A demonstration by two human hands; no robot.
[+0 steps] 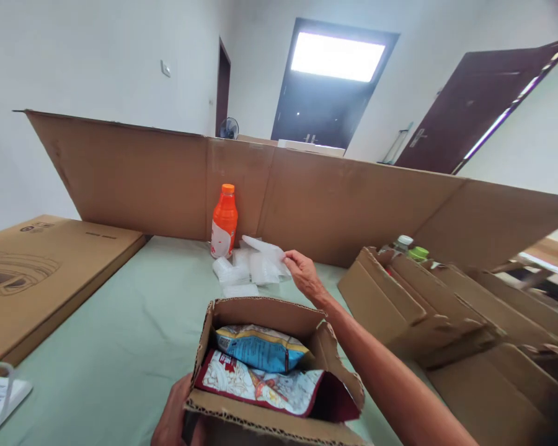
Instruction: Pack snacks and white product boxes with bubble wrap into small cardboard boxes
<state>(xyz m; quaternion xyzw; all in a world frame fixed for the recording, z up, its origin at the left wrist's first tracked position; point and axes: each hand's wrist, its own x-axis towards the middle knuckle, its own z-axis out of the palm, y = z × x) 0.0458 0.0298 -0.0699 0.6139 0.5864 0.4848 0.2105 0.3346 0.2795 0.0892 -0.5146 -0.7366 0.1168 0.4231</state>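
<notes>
In the head view my left hand [175, 410] grips the near left corner of an open cardboard box [270, 305]. Inside the box lie a blue snack packet [263, 348] and a white and dark red packet [265, 383]. My right hand [302, 272] reaches past the box and pinches the edge of a piece of clear bubble wrap [272, 254]. Several more folded pieces of bubble wrap [235, 272] lie in a loose pile beside it. Right behind the pile stands an orange bottle [224, 220] with a white label, upright.
A tall cardboard panel [158, 179] runs along the back of the green cloth surface [134, 322]. At left lies a large flat carton [51, 272], with a white device [2, 399] near it. Cardboard boxes [400, 310] holding bottles [418, 253] stand at right.
</notes>
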